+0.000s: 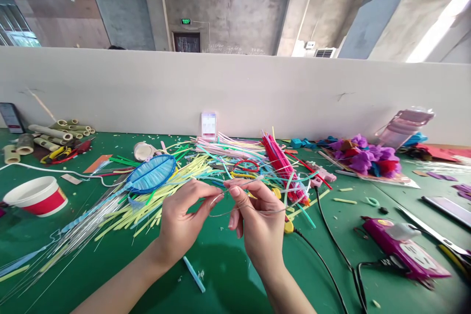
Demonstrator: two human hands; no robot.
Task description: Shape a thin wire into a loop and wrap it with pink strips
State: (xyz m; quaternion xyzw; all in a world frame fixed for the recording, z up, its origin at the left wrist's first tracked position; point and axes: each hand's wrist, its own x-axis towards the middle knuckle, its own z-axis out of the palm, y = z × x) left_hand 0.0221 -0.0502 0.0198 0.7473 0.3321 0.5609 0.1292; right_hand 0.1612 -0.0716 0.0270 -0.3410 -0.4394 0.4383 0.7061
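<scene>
L hand (180, 218) & R hand (263, 221) are up over the green worktop (221, 279), fingertips v. near each other. Fingers of each pinch a thin wire (220, 215), which bows btwn & below them; it's so fine I can't tell if its ends meet. Behind: pale yellow strips (147, 211), a blue oval (152, 174) and a pink-red bundle (281, 164). Paper cup (37, 196) far L; short blue tube (194, 274) btwn the forearms.

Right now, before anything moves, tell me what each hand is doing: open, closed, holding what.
Left hand: closed in a pinch, holding thin wire.
Right hand: closed, holding thin wire too.
</scene>
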